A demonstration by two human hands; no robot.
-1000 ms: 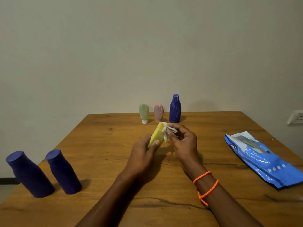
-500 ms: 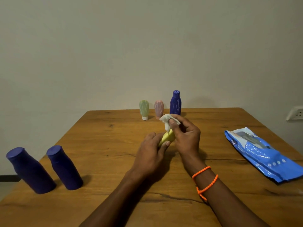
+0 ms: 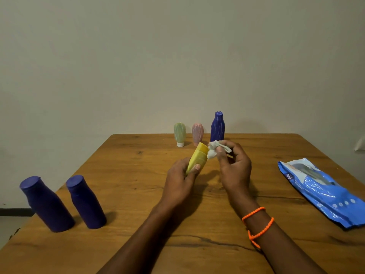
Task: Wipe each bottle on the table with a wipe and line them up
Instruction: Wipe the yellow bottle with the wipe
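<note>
My left hand (image 3: 180, 179) grips a small yellow bottle (image 3: 198, 157) above the middle of the table, tilted up and to the right. A crumpled white wipe (image 3: 215, 148) is pinched in my right hand (image 3: 235, 167) and pressed against the bottle's upper right side. At the back edge stand a green bottle (image 3: 179, 133), a pink bottle (image 3: 197, 132) and a taller blue ribbed bottle (image 3: 217, 126) in a row. Two dark purple bottles (image 3: 46, 203) (image 3: 86, 201) stand at the front left.
A blue pack of wipes (image 3: 324, 191) lies flat at the right side of the wooden table (image 3: 128, 171). A bare wall rises behind the table. A white wall socket (image 3: 360, 144) shows at the far right edge.
The yellow bottle has come back up out of my left palm, more of it showing now. My right hand with the wipe has slid from above the bottle to its upper right side.
</note>
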